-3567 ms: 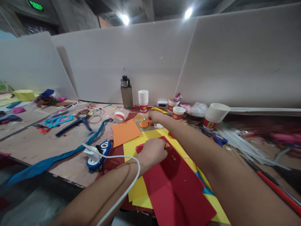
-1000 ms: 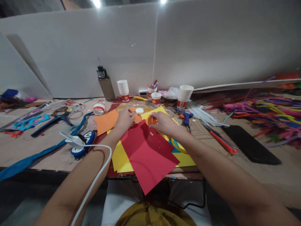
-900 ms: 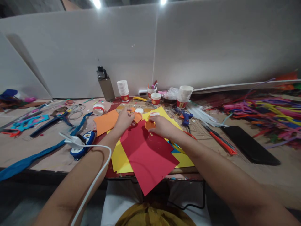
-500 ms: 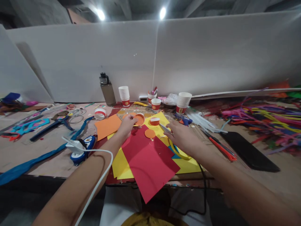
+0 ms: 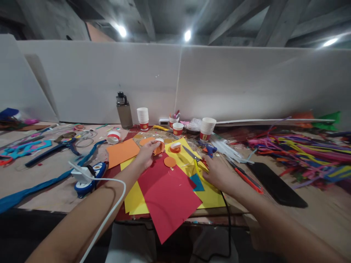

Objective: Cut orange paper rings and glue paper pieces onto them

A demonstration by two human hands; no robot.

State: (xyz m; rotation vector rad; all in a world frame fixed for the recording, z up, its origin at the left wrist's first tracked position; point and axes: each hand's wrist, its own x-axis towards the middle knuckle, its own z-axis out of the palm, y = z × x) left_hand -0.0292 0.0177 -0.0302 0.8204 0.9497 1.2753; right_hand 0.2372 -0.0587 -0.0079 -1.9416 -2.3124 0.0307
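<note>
My left hand (image 5: pixel 146 155) pinches an orange cup piece (image 5: pixel 158 147) with a white inside, above the red paper (image 5: pixel 167 193). My right hand (image 5: pixel 215 171) is closed around the handle area of scissors (image 5: pixel 191 153), whose blades point up and left over the yellow paper (image 5: pixel 214 195). Between the hands lie an orange paper disc (image 5: pixel 170 162) and a short cup ring (image 5: pixel 175 147) with orange on its side. A yellow loop and a teal paper piece (image 5: pixel 196 182) are beside the scissors.
Cup stacks (image 5: pixel 143 118) (image 5: pixel 207 128) and a dark bottle (image 5: pixel 124 111) stand at the back. Orange paper (image 5: pixel 123 152) and a blue-and-white power strip (image 5: pixel 90 180) are left. Right are a black phone-like slab (image 5: pixel 276 184), red-handled pliers (image 5: pixel 248 179) and colourful pipe cleaners (image 5: pixel 307 153).
My right hand has moved down, away from the cup ring, and the scissors now show with their blades apart from it. My left hand still holds the orange piece. The camera view has tilted up.
</note>
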